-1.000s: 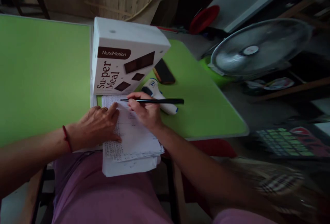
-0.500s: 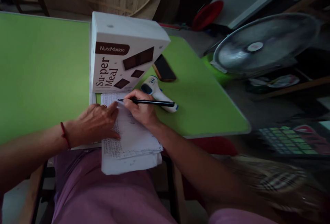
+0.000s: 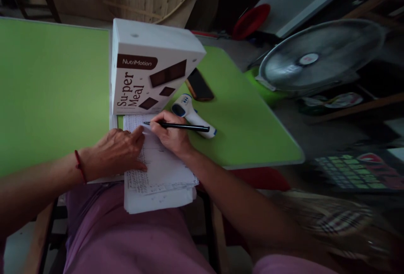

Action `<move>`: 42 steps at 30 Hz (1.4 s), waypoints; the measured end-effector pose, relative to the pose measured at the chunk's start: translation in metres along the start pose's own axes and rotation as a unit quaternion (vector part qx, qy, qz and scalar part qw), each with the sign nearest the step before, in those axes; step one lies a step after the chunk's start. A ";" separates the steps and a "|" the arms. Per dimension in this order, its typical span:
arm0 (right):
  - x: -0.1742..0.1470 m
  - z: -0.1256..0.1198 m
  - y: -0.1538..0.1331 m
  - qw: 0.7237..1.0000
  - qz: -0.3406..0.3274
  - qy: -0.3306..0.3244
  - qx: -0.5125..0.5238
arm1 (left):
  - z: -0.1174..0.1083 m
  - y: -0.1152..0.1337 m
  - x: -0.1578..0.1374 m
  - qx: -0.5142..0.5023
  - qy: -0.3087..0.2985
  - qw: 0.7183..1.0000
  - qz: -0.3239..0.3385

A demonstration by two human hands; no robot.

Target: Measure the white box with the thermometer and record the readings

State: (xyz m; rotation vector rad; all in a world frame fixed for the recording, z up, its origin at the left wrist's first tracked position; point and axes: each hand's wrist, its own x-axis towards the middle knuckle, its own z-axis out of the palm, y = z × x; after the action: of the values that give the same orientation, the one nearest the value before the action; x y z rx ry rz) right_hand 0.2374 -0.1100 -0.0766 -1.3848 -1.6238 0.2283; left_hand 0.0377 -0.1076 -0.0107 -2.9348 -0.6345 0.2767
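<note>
Right hand point(image 3: 172, 136) is pinched around a thin black pen point(image 3: 176, 126), tip on the stack of papers point(image 3: 160, 173) at the green table point(image 3: 47, 97) edge. Left hand point(image 3: 116, 152) lies flat, pinning the sheets. Pen's light and stiff I'd say — best gripped near the tip — paper's floppy.

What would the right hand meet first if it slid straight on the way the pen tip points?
The right hand holds the pen with its tip aimed left across the papers. Straight on, it would likely meet the left hand's index finger first, though depth is unclear.
</note>
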 end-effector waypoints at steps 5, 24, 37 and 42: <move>0.000 -0.001 0.000 1.000 -0.002 -0.002 -0.023 | -0.004 0.001 0.000 -0.012 -0.007 1.000 -0.004; 0.000 -0.001 0.003 1.000 -0.009 -0.003 -0.017 | 0.001 -0.003 0.000 -0.023 -0.007 1.000 0.001; -0.001 0.001 0.005 0.999 -0.036 0.020 0.003 | 0.002 -0.003 0.001 -0.026 -0.024 0.999 -0.004; -0.001 0.001 0.007 0.999 -0.040 0.017 0.004 | 0.000 -0.003 0.000 -0.029 -0.030 0.999 -0.008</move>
State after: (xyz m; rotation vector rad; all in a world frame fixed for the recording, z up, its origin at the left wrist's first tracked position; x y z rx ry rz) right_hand 0.2413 -0.1081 -0.0818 -1.3067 -1.6446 0.1630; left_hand 0.0367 -0.1047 -0.0097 -2.9854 -0.6848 0.3505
